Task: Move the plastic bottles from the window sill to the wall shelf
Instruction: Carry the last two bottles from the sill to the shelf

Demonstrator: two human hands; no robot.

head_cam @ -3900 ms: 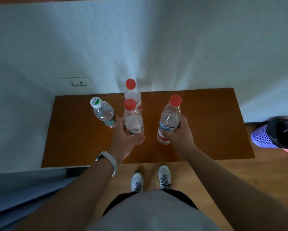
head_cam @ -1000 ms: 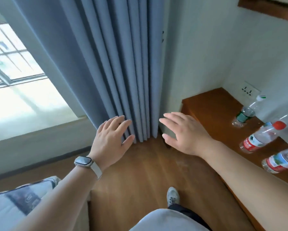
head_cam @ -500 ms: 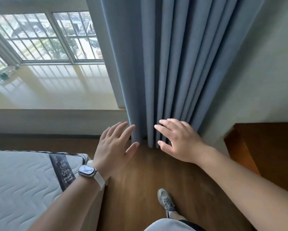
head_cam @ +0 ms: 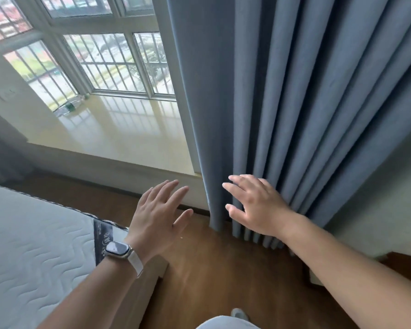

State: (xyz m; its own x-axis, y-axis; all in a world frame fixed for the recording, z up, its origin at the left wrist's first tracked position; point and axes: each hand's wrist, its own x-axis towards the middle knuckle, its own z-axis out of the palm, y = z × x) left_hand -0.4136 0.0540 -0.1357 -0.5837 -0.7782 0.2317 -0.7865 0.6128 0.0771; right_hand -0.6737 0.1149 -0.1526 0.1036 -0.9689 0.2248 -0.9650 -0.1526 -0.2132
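Window sill (head_cam: 119,136), one bottle (head_cam: 69,107), left hand (head_cam: 158,217), right hand (head_cam: 256,207), both empty

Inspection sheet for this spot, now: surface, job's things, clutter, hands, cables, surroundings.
Surface: window sill, glossy cream, reflecting the window bars.
Job's things: one plastic bottle with a green label, apparently lying on its side at the sill's far left corner by the glass.
Clutter: nothing seen.
Hands: left hand and right hand both open, fingers spread, holding nothing, far short of the bottle.
Cables: nothing seen.
Surroundings: blue curtain right of the sill, mattress at left, wooden floor, watch on the left wrist.
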